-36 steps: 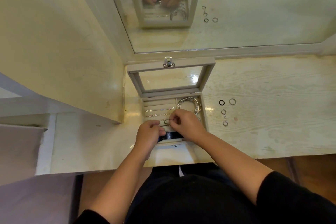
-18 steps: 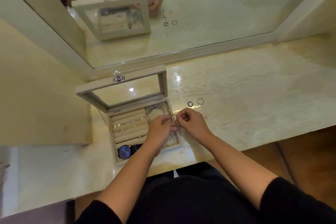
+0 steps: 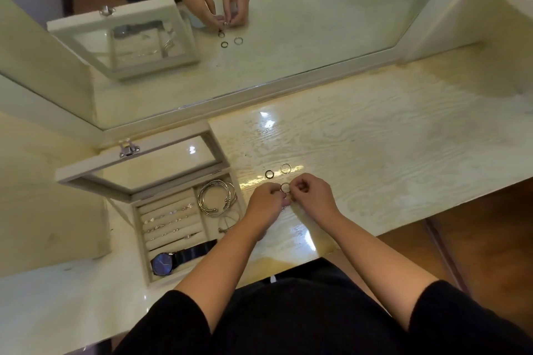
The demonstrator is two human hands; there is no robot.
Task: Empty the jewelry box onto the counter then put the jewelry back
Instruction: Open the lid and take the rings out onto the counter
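I am looking down at the counter [image 3: 375, 153], where the jewelry box [image 3: 161, 210] is sitting open near its left end, lid leaning back toward the mirror [image 3: 288, 52]. Half a second ago my hands were working at the box's right edge; now both are hovering over bare counter just right of it, so emptying is progressing ring by ring. The bangles [image 3: 216, 199] and the watch [image 3: 173, 261], its strap running toward the box's right wall, are waiting inside. My left hand [image 3: 265, 204] and right hand [image 3: 314, 196] are pinching one ring [image 3: 285, 187], standing nearly upright, beside two rings [image 3: 277, 170] lying flat.
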